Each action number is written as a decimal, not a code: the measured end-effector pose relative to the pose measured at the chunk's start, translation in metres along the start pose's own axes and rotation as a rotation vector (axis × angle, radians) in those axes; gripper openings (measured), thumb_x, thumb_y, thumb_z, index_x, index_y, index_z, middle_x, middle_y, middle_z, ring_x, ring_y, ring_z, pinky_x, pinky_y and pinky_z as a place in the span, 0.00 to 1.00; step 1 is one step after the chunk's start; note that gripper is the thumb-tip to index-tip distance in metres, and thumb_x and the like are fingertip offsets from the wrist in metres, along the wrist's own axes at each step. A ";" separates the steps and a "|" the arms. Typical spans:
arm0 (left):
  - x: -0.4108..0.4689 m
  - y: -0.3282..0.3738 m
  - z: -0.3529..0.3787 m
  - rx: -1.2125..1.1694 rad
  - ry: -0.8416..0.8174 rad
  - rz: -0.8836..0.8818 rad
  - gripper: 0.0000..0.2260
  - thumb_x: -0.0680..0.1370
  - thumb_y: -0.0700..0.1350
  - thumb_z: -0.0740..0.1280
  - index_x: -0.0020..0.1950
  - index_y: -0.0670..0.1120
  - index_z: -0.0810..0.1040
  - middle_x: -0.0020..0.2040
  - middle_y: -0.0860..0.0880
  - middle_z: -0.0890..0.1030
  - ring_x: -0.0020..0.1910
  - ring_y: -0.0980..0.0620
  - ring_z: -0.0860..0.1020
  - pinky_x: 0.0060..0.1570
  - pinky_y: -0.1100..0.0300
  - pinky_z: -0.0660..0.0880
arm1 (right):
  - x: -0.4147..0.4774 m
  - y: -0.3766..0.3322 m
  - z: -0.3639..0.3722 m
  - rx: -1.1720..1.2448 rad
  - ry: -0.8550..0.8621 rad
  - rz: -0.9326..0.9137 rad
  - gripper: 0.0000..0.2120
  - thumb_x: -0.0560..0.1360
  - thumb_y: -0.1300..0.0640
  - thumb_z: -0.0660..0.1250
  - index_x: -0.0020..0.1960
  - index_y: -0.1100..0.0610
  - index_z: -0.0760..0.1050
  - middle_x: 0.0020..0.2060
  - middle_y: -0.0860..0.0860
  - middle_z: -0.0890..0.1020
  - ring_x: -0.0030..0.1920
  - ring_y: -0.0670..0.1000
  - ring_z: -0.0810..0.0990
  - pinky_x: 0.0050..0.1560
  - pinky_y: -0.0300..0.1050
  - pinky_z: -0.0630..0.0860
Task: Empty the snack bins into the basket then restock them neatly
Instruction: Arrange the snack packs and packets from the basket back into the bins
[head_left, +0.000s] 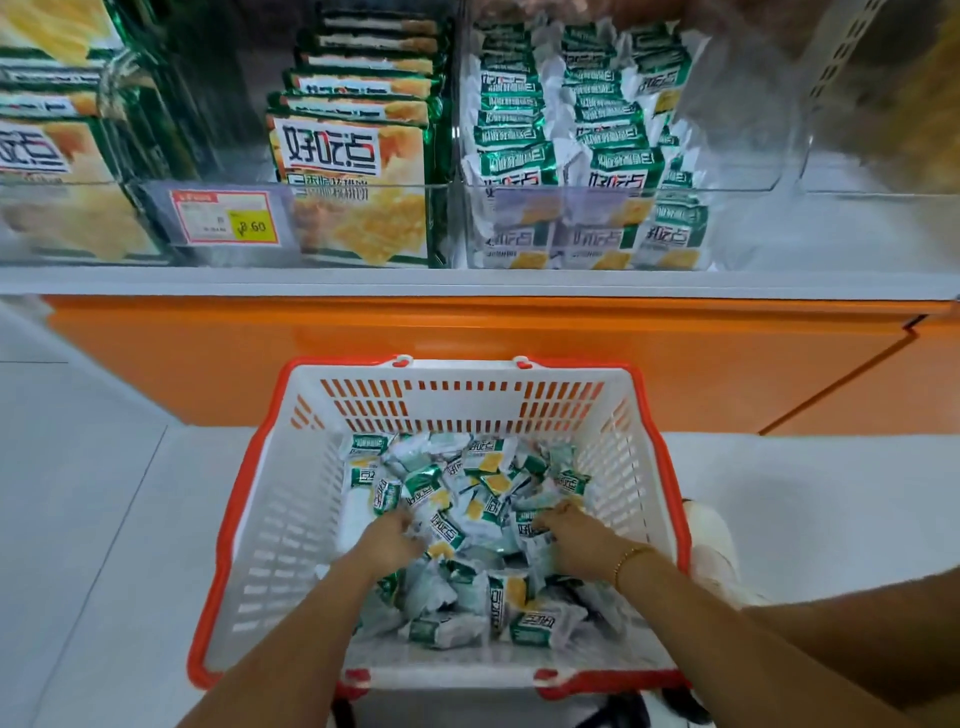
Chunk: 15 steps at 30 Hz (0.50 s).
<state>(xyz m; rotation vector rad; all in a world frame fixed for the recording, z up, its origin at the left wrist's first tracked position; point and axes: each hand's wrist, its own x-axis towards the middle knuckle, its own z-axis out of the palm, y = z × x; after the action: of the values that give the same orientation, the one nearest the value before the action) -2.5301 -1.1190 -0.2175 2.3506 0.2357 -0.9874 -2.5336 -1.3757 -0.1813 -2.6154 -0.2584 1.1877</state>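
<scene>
In the head view, the left grip (392, 535) is lowered into the basket (641, 467), with its fingers curled round some of the loose snack packets (467, 499). The right grip (569, 527) is set just beside it, well inside the basket too, and its fingers are closed on one packet at the top of the heap. A thin gold bracelet (631, 556) is worn on the right wrist.

The basket, white with an orange rim, is stood on the pale floor (78, 519) in front of an orange base panel (467, 332); its bottom is covered by a jumbled pile of small green, white and yellow packets. A white shoe (711, 545) is seen just beside its right wall.

Above, on the white shelf (467, 283), a clear bin (597, 205) is filled with upright rows of the same small packets. To its left, larger green and yellow packs (358, 171) are stacked one behind another in a second clear bin, and a red and yellow price tag (226, 223) is fixed to that bin's front. More large packs are seen, blurred, at the far left.
</scene>
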 end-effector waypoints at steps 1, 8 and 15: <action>0.006 0.001 0.002 -0.049 -0.009 -0.023 0.28 0.76 0.48 0.69 0.72 0.39 0.65 0.68 0.42 0.72 0.64 0.45 0.73 0.59 0.58 0.69 | 0.002 0.001 0.001 -0.016 0.002 -0.002 0.25 0.77 0.64 0.63 0.72 0.57 0.63 0.67 0.60 0.67 0.63 0.58 0.71 0.60 0.45 0.69; 0.020 0.019 0.009 -0.033 -0.083 -0.082 0.16 0.72 0.50 0.73 0.43 0.37 0.77 0.38 0.39 0.76 0.35 0.53 0.75 0.40 0.57 0.74 | 0.007 0.011 0.006 -0.115 0.023 0.017 0.19 0.75 0.67 0.61 0.65 0.56 0.71 0.61 0.59 0.70 0.54 0.59 0.77 0.54 0.46 0.73; -0.003 0.036 -0.003 0.021 0.032 -0.006 0.09 0.74 0.46 0.71 0.47 0.43 0.74 0.38 0.48 0.71 0.34 0.53 0.68 0.36 0.62 0.64 | -0.001 0.009 -0.001 0.062 -0.033 0.012 0.16 0.74 0.66 0.64 0.61 0.57 0.73 0.60 0.54 0.77 0.57 0.53 0.76 0.51 0.44 0.74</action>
<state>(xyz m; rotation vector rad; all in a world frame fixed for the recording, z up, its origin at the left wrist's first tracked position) -2.5172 -1.1468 -0.1977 2.3874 0.2460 -0.9595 -2.5331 -1.3842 -0.1832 -2.5495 -0.2089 1.2237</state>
